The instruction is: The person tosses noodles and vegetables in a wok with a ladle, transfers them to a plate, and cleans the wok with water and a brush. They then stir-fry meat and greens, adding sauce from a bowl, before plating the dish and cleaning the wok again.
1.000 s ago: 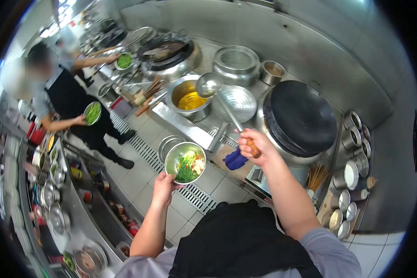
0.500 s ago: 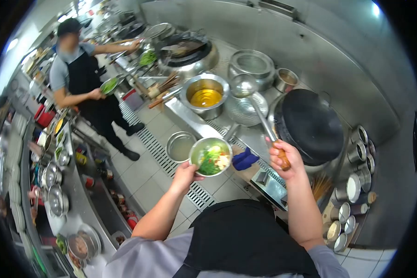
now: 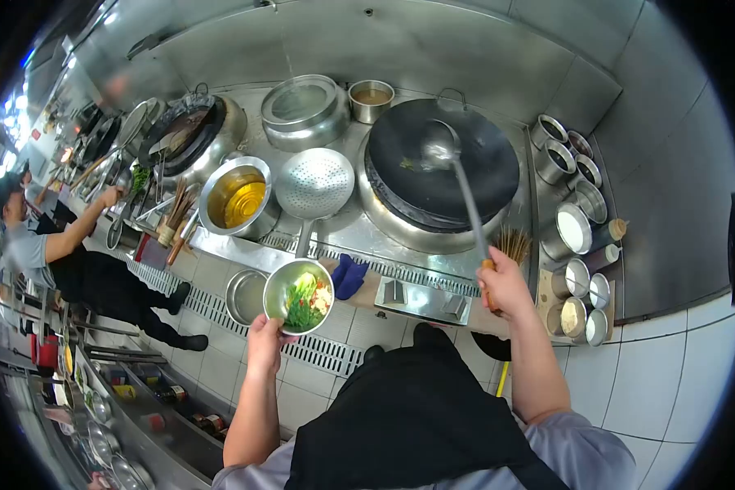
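My left hand (image 3: 265, 345) grips the rim of a metal bowl (image 3: 271, 287) holding chopped greens, pale slices and red bits (image 3: 308, 302). Wrapped round the wooden handle of a long ladle (image 3: 470, 200), my right hand (image 3: 505, 286) is closed. The ladle's cup overlaps the black wok (image 3: 396, 139) on the stove, and a small green scrap shows near it. Left of the wok lies a perforated strainer (image 3: 314, 181), its handle pointing toward my bowl. Beside that stands a pot of yellow oil (image 3: 245, 202). A blue cloth (image 3: 349, 276) lies on the stove's front edge, right of the bowl.
Several seasoning containers (image 3: 574, 229) line the right side. At the back are a lidded pot (image 3: 302, 102) and a small pot of liquid (image 3: 371, 96). Another metal pan (image 3: 245, 296) sits below the stove edge. A co-worker (image 3: 65, 245) stands at far left, near a second wok (image 3: 184, 135).
My view has swung right toward the wok. The ladle's cup has gone from above the strainer to over the wok. The bowl stays in my left hand.
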`<state>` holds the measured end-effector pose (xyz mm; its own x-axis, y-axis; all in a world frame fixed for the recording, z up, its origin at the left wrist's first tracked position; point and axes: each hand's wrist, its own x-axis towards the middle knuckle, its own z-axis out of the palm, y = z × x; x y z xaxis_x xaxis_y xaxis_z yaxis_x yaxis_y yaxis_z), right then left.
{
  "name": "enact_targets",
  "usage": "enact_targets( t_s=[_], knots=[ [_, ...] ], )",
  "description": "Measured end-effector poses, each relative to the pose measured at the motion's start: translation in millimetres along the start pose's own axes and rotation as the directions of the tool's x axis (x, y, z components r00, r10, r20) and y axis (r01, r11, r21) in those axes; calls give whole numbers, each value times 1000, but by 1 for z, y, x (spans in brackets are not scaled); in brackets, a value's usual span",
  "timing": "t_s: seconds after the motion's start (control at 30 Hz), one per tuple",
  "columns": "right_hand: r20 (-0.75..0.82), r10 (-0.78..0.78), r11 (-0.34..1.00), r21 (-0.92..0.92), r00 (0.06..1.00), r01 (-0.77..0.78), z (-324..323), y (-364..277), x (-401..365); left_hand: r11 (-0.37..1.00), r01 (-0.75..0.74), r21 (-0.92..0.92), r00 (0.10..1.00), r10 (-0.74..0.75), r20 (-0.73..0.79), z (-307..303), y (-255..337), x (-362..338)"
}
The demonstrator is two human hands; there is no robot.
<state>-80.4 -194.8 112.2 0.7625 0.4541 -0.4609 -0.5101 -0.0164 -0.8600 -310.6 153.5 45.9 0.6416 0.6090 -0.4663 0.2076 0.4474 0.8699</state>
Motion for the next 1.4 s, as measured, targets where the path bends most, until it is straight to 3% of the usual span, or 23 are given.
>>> enact_targets(
  t_s=[0.03,0.17,0.27,0.33,0.37,0.43,0.5,0.53,0.57,0.7,0.8,0.87,0.9,0.97,1.0,1.03,1.1,1.17,1.23,1.3,1.33,1.37,1.4],
  knots=[
    [-313,-140,838,-543,939,-57,-2,-1,-3,1000,3,12,1000,-3,3,5,4,11],
    [-341,-131,828,-554,931,-86,-31,-12,-31,938,-243,247,962,201,184,69,59,64],
    [-82,50,999,22,995,-49,-63,1,-10,712,-550,436,833,430,348,158,111,120],
    [11,60,929,364,998,-60,-68,2,37,468,-681,563,724,543,425,230,143,147],
    [-108,27,1000,3,994,-27,-63,4,51,368,-692,621,683,611,400,267,152,152],
    [-297,-373,732,-677,879,82,-72,36,56,-46,-713,700,433,757,490,333,150,152],
    [-340,-255,750,-661,905,-36,-106,24,6,-510,-549,662,439,498,748,380,116,163],
    [-316,-293,679,-734,902,-36,-127,30,-20,-593,-553,585,467,361,807,393,97,169],
    [-280,-346,599,-801,896,-19,-147,32,-40,-678,-535,505,367,351,861,402,79,202],
    [-226,-386,446,-894,895,-33,-166,19,-109,-631,-465,621,342,519,783,422,158,162],
    [-178,-390,335,-941,904,-41,-177,4,-119,-542,-504,672,242,659,712,419,193,146],
    [-125,-417,267,-964,900,-10,-183,-5,-111,-521,-540,661,90,745,661,407,181,121],
    [-91,-452,248,-968,887,27,-183,-14,-100,-692,-482,538,212,503,838,404,156,111],
    [-12,-486,196,-976,874,95,-183,-30,-94,-846,-436,306,270,201,942,388,84,132],
    [14,-425,120,-990,905,72,-182,-47,-95,-680,-567,465,321,338,885,380,83,147],
    [26,-361,53,-997,932,49,-179,-62,-98,-686,-539,489,334,358,872,371,88,150],
    [130,-287,120,-978,949,170,-188,-76,-107,-122,-530,839,513,742,432,346,92,142],
    [65,-99,361,-927,993,97,-201,-80,-97,250,-463,850,684,711,163,315,96,120],
    [88,-87,345,-932,992,112,-207,-56,-37,282,-442,852,771,604,200,272,76,108],
    [299,-337,443,-786,893,430,-221,-21,39,447,-417,791,764,644,39,236,42,100],
    [234,-362,675,-602,902,427,-234,-4,78,472,-484,737,692,722,-8,214,22,92],
    [130,-176,750,-624,976,218,-220,-21,83,608,-465,643,694,702,-163,199,7,72],
    [192,-363,703,-585,912,403,-268,6,147,704,-449,550,716,652,-249,181,3,39]
  ],
)
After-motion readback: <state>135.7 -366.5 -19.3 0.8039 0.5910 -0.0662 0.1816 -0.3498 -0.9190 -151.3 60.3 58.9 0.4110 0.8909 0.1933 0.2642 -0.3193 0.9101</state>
